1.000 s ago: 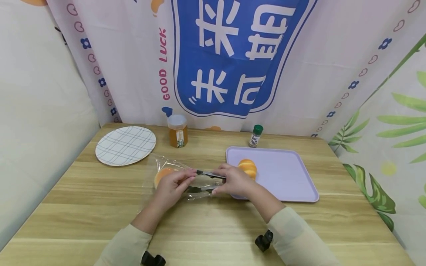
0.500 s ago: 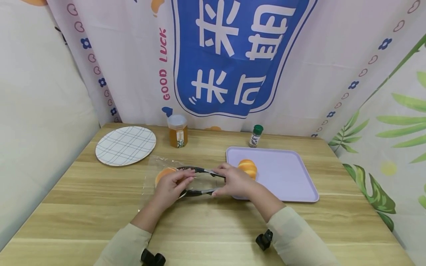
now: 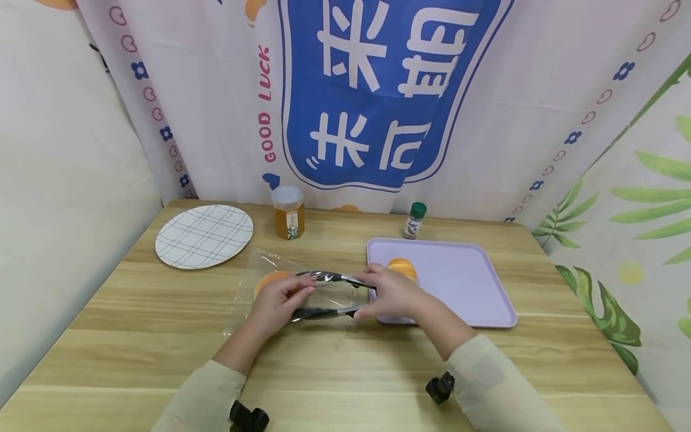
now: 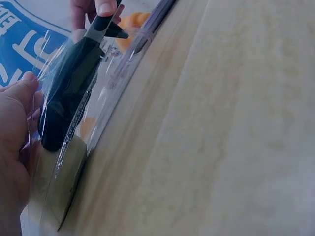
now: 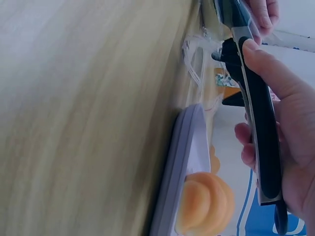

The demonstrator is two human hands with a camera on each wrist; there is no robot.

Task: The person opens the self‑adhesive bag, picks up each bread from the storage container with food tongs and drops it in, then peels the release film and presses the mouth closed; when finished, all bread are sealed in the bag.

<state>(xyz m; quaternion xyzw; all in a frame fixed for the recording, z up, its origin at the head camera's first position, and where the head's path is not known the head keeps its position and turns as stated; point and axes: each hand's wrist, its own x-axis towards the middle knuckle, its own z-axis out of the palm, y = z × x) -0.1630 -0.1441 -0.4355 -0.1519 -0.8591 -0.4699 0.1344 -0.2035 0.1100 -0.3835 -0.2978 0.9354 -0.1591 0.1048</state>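
A pale printed backdrop (image 3: 216,108) spans the rear, blue panel in the middle, and here's the wood-grained table (image 3: 335,366) in front of it! Lilac tray (image 3: 464,282) to the right, white checked plate (image 3: 204,237) at the far left. Centre stage, a clear plastic bag (image 3: 247,291) lies before the person, and the black-and-silver tongs (image 5: 263,137) reach into it, arms spread wide! The right hand (image 3: 396,294) holds the tongs, thumb on one arm, fingers on the other; the left hand (image 3: 278,300) pinches the bag's film. Amber jar (image 3: 288,219) at the back, upright. In the bag sits a round tan bun (image 3: 270,279), by the tongs' far ends; a ridged roll (image 3: 402,268) rests on the tray; and smallest, a green-capped shaker (image 3: 414,222) stands just behind the tray!
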